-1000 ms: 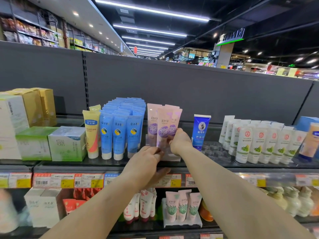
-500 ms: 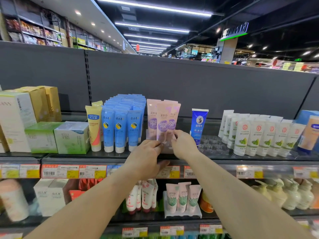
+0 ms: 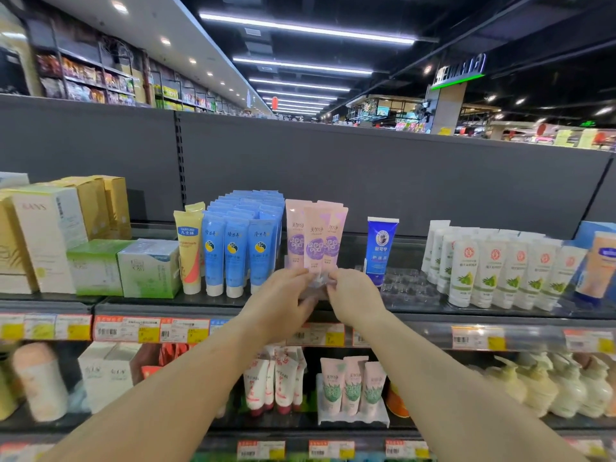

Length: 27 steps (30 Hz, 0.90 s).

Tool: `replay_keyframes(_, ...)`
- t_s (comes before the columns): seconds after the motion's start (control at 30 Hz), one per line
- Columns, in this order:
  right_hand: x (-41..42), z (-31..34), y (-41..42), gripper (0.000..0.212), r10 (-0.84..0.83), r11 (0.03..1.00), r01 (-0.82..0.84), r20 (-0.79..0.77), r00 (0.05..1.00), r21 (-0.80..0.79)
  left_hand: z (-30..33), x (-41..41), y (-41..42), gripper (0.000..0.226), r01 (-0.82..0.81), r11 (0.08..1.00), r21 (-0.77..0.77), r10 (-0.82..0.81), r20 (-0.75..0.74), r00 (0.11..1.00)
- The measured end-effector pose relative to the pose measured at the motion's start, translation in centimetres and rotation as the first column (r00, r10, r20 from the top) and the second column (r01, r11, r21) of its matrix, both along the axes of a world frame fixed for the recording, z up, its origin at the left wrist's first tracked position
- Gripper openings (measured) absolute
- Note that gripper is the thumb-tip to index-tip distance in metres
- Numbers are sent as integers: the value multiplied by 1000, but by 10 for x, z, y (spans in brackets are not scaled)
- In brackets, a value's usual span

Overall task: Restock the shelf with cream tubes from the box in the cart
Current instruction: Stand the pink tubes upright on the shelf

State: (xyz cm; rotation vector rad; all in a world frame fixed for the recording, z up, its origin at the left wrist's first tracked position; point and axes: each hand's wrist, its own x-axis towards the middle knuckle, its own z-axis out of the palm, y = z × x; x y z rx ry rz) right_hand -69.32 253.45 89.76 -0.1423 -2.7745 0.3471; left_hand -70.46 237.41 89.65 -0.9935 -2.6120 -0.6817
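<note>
Pink tubes (image 3: 315, 240) (blue tubes (image 3: 235, 251) beside)

Glossy plastic pink cream tubes (image 3: 313, 238) stand in a clear plastic tray (image 3: 405, 288) on a dark, shiny shelf (image 3: 416, 311).

I see three pink cream tubes (image 3: 315, 237) standing upright, caps down, on the upper shelf (image 3: 416, 306), packed close together with the middle one in front and overlapping the two behind. Each is pale pink with a purple round label patch and flat crimped top end. Their lower ends sit in a clear plastic holder (image 3: 315, 288), partly hidden from me. They stand between the block of blue tubes on their left and a single dark-blue tube on their right, near the front edge of the shelf.
</note>
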Motion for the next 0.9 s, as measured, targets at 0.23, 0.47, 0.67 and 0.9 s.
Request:
replay_keyframes(0.23,12,-3,-35,27,-9,999,3,-112,994,-53,-6,14,-49,31,-24,997,73,28,-50,998)
replay_keyframes(0.47,43,-16,-155,24,178,984,-175,-240,954,35,-32,23,-177,39,-103,995,-10,102,-41,994)
replay_keyframes(0.67,38,-78,-350,34,385,923,-382,-84,919,53,-76,30,-371,47,-228,957,-177,230,-8,973)
replay_keyframes(0.9,29,-156,-562,48,442,893,-448,266,857,-41,-139,55,-590,71,-420,839,-346,457,31,889)
